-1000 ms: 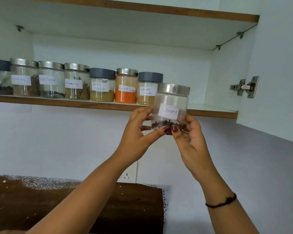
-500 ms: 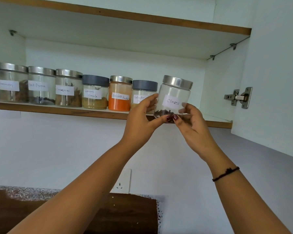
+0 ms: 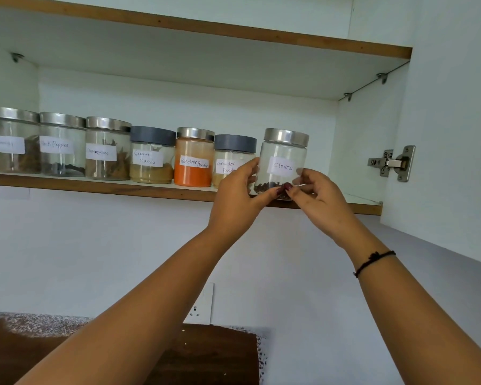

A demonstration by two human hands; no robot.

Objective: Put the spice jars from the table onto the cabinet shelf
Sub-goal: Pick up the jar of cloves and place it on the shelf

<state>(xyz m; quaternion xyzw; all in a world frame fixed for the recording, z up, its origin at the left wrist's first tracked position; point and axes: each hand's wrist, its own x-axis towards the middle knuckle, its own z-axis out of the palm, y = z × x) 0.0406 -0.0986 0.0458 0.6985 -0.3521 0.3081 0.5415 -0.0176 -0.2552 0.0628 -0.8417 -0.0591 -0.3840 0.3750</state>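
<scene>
Cloves jar [image 3: 285, 151] nxt to coriander jar [image 3: 234, 147].

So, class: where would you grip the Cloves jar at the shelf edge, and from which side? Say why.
Grip the cloves jar round its straight wall below the lid, coming from the front, as the left hand and right hand do. It is upright at the shelf edge; the coriander jar crowds its left, so front and right are free.

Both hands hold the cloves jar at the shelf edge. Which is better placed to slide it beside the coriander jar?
Probably the right hand: it holds the cloves jar from the bare side of the shelf, while the left hand sits between it and the coriander jar, in the way.
</scene>
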